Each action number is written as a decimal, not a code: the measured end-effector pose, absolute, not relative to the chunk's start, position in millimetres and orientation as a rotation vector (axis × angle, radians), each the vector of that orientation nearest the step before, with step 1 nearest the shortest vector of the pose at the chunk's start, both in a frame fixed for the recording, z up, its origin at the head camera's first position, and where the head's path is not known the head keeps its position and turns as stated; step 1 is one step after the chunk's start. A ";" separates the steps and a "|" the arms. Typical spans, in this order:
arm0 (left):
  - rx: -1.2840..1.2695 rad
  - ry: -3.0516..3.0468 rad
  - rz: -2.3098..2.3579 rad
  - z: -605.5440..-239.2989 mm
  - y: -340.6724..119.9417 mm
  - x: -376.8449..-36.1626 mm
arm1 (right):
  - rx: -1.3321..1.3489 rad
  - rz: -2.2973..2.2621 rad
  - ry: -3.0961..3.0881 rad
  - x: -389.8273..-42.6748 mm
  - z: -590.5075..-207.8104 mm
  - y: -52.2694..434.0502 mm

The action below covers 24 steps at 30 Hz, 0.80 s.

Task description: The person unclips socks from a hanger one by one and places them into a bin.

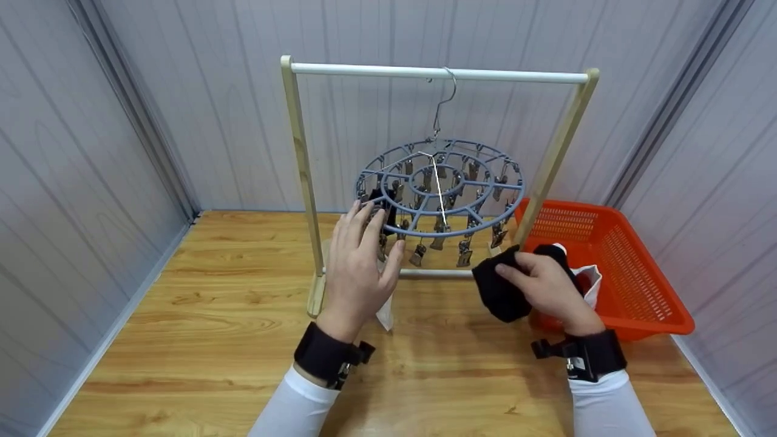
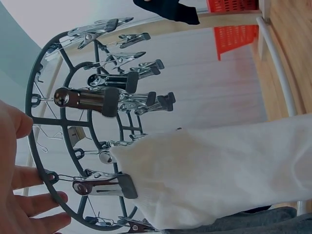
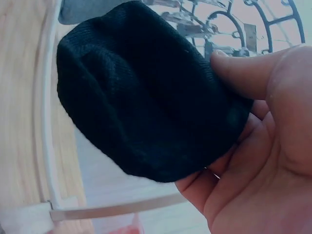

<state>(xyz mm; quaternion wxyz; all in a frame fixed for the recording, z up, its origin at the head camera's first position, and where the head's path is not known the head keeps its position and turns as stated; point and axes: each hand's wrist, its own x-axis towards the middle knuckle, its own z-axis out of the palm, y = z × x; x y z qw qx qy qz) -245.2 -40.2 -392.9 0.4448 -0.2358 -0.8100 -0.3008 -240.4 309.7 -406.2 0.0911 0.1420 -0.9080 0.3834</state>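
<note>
Right hand (image 1: 549, 285) grips a black sock (image 1: 501, 288); left hand (image 1: 358, 267), fingers straight, half hides a white sock (image 2: 209, 175).

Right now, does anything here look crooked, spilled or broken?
Nothing looks spilled or broken. The round grey clip hanger hangs slightly tilted from the white rail, lower on the near side. The left hand reaches to its rim; the right hand holds a black sock.
</note>
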 end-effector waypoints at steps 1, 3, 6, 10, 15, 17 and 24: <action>-0.584 -2.010 -0.743 -392.8 -39.8 -244.9 | 0.415 1.148 -2.696 -240.1 -405.5 311.5; -0.581 -2.015 -0.733 -392.9 -39.3 -244.4 | 0.401 1.183 -2.692 -239.4 -404.2 314.6; -0.587 -2.023 -0.720 -392.5 -37.9 -243.5 | 0.373 1.234 -2.689 -238.4 -402.8 318.4; -0.611 -2.018 -0.707 -391.5 -36.1 -241.9 | 0.330 1.263 -2.687 -237.0 -400.5 323.2; -0.644 -1.987 -0.702 -390.6 -33.5 -240.2 | 0.237 1.215 -2.660 -233.5 -396.0 332.6; -0.654 -1.977 -0.702 -390.2 -32.1 -239.2 | 0.196 1.194 -2.640 -232.6 -394.2 337.9; -0.697 -1.938 -0.707 -389.4 -28.3 -236.8 | -0.031 1.091 -2.530 -230.2 -390.5 354.8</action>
